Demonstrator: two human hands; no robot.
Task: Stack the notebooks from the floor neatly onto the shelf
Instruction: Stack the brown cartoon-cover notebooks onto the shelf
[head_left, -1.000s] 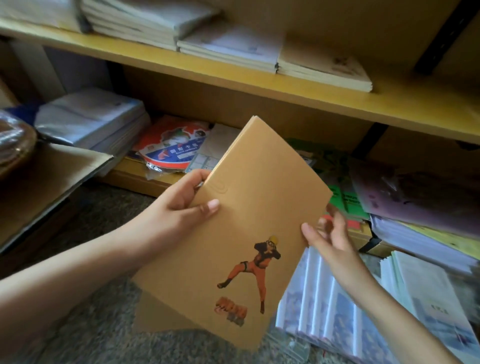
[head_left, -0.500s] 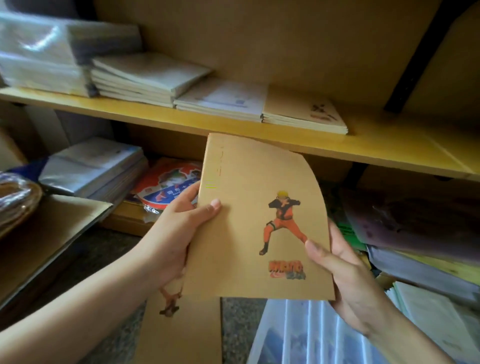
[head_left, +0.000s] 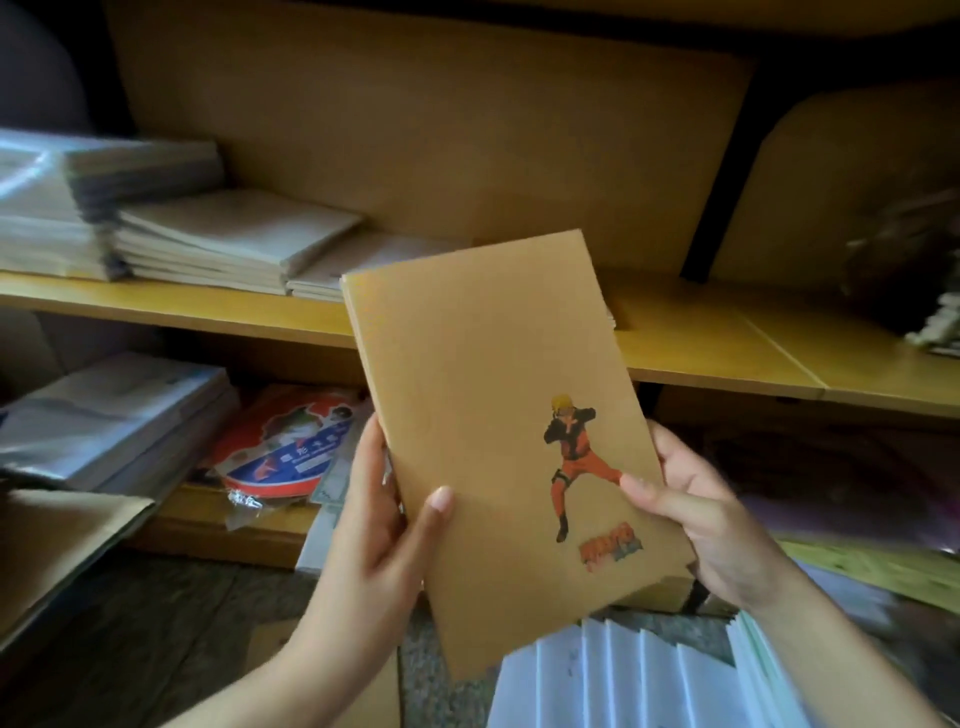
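I hold brown notebooks (head_left: 483, 395) with an orange cartoon figure on the top cover, raised in front of the yellow wooden shelf (head_left: 727, 353). My left hand (head_left: 384, 525) grips their left edge, thumb on the cover. My right hand (head_left: 696, 519) grips the lower right edge, thumb beside the figure. Their top edge overlaps the shelf board. Pale notebooks (head_left: 228, 239) lie in stacks on the shelf's left part. Blue-white notebooks (head_left: 613, 675) fan out on the floor below my hands.
A plastic-wrapped stack (head_left: 47, 208) sits at the shelf's far left. On the lower level lie wrapped white packs (head_left: 109, 415) and a red-blue packet (head_left: 291, 441). A cardboard flap (head_left: 57, 545) juts in at left. Loose paper goods (head_left: 883, 561) crowd the right.
The notebooks have risen toward the shelf and now overlap its board. My left hand has slid down their left edge. The view has tilted upward.
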